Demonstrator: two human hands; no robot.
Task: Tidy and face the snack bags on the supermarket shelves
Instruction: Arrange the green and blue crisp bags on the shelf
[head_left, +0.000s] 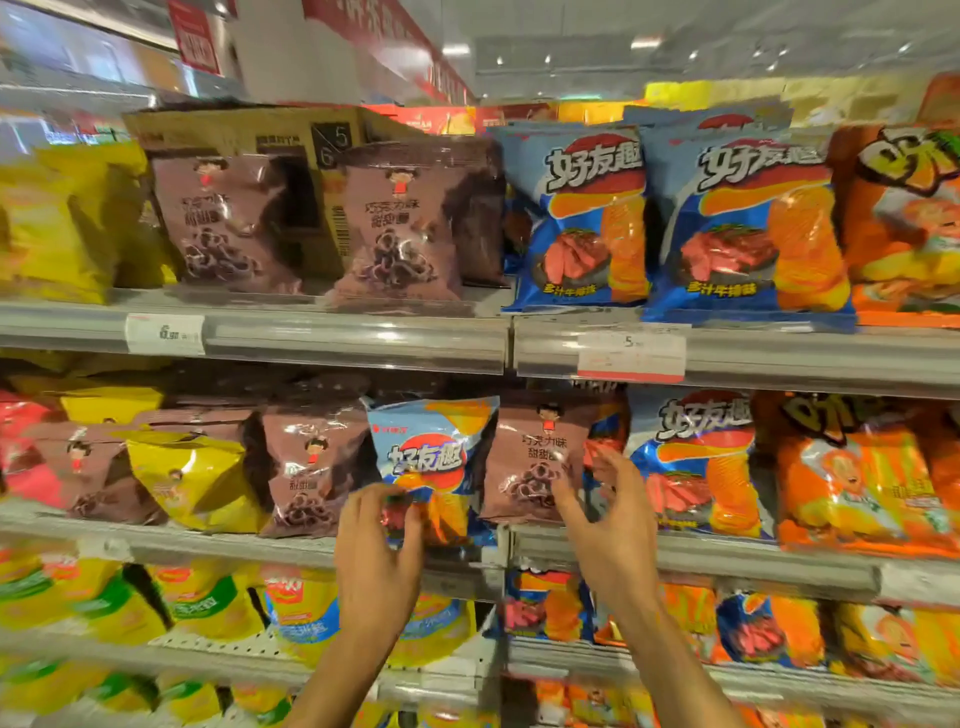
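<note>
Our left hand (376, 540) has its fingers curled over the lower edge of a blue snack bag (431, 457), gripping it at the bottom left corner; motion blur hides the exact fingertip placement. This blue bag stands upright at the front of the middle shelf (291, 545), facing out, between two brown snack bags.

Our right hand (608, 519) is spread wide, fingers extended and slightly bent, thumb apart from the index finger. It holds nothing. Its fingertips lie in front of the right edge of the brown bag (530, 462) that stands just to the right of the blue bag; we cannot tell whether they touch it.

To the left of the blue bag stands a second brown bag (311, 467), then a tilted yellow bag (192, 478), then another brown bag (88, 467) leaning at the far left. To the right of our right hand stands a blue bag of the same brand (701, 462), followed by an orange bag (857, 478).

The upper shelf (363, 338) carries yellow bags, two brown bags in front of a cardboard carton (260, 135), two blue bags and an orange bag. Its front rail bears two price labels. The lower shelves hold yellow-green, blue and orange bags.
</note>
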